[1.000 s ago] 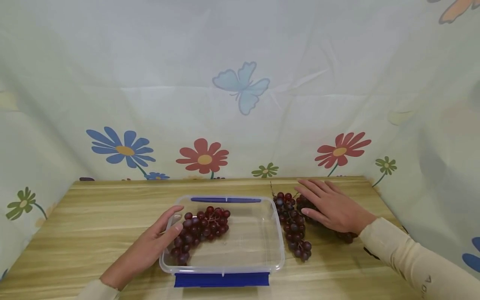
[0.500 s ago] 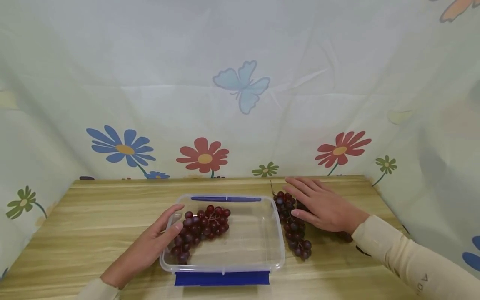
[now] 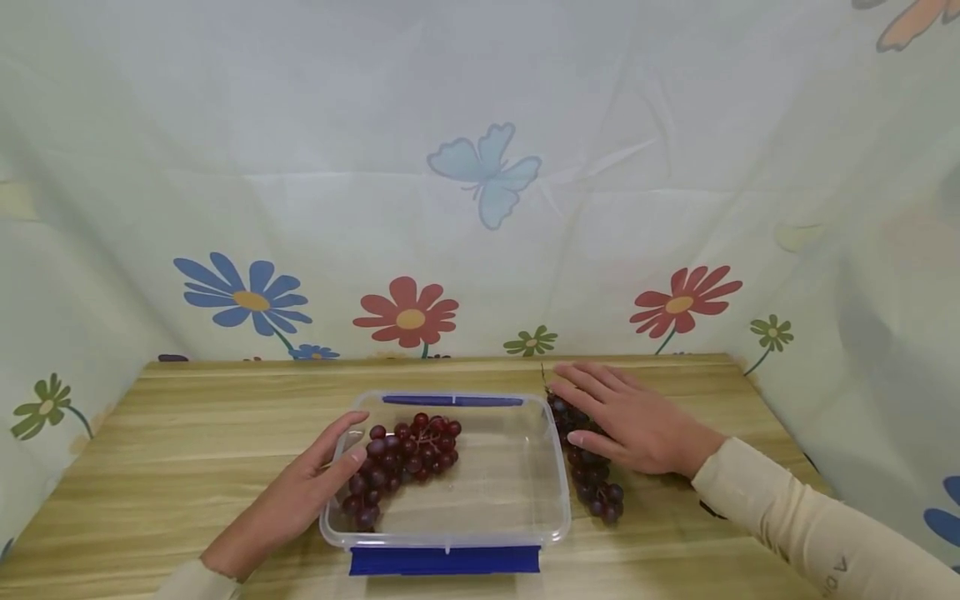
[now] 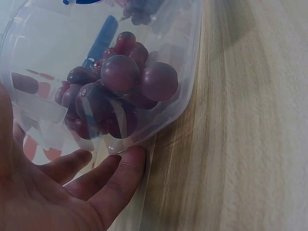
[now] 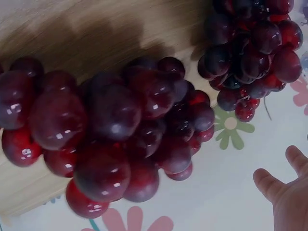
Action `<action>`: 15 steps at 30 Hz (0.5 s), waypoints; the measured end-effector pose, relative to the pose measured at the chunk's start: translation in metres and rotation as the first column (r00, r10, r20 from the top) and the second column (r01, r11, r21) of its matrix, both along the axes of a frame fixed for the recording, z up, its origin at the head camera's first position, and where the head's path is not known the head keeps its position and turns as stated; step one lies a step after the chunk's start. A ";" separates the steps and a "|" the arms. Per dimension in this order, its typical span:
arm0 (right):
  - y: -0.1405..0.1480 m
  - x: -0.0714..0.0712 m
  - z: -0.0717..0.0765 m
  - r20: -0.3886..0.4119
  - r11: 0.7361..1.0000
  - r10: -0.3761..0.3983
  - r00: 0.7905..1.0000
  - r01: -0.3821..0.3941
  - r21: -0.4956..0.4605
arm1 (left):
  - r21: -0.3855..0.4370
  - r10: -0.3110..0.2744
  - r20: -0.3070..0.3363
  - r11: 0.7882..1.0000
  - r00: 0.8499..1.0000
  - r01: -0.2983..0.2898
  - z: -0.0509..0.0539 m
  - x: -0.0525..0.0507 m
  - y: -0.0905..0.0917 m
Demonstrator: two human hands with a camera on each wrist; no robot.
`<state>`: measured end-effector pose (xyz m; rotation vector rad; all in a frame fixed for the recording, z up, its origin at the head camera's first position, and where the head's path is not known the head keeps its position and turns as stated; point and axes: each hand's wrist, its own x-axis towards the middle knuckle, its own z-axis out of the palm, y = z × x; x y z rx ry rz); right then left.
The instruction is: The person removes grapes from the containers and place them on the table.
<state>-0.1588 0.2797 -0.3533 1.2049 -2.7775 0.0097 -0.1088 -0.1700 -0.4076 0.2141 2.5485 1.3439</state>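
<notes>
In the head view my left hand (image 3: 303,483) rests at the left wall of a clear plastic box (image 3: 498,533) with blue clips. Its fingers are nearly straight. In the left wrist view several fingertips (image 4: 132,156) touch the box's outer corner. A bunch of red grapes (image 3: 405,454) lies along the left inside of the box. My right hand (image 3: 630,417), fingers extended, is over a second grape bunch (image 3: 592,487) right of the box. The right wrist view shows a near grape bunch (image 5: 110,125) and another bunch (image 5: 255,48), with the visible fingers apart from both.
A wood-grain table (image 3: 202,442) carries the box and grapes. Behind it hangs a pale cloth (image 3: 315,183) printed with flowers and butterflies, continuing along both sides.
My right hand has moved left, from over the farther right bunch to over the bunch beside the box. The left hand, box and grapes inside have stayed in place.
</notes>
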 end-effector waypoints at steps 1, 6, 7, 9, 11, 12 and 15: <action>-0.001 0.001 0.000 0.008 1.000 0.003 1.000 -0.003 0.002 | 0.000 0.001 0.001 1.000 1.000 -0.001 0.000 0.000 0.000; -0.010 0.002 0.001 0.021 0.999 0.034 0.999 -0.034 0.010 | -0.002 -0.004 -0.010 1.000 1.000 0.004 -0.001 0.000 -0.001; -0.012 0.003 0.001 0.016 0.999 0.042 0.999 -0.042 0.013 | -0.004 -0.004 -0.014 1.000 1.000 0.004 -0.001 0.001 -0.001; -0.016 0.003 0.002 0.010 0.998 0.055 0.998 -0.055 0.017 | -0.009 -0.007 -0.022 1.000 1.000 0.007 -0.001 0.001 -0.001; -0.019 0.003 0.003 0.007 0.998 0.066 0.998 -0.066 0.022 | -0.010 -0.008 -0.025 1.000 1.000 0.008 -0.001 0.001 -0.001; -0.020 0.003 0.003 0.004 0.997 0.072 0.997 -0.072 0.024 | -0.010 -0.007 -0.025 1.000 1.000 0.007 -0.001 0.001 -0.001; -0.024 0.002 0.003 -0.001 0.996 0.087 0.996 -0.087 0.025 | -0.013 -0.004 -0.023 1.000 1.000 0.004 -0.002 0.000 -0.001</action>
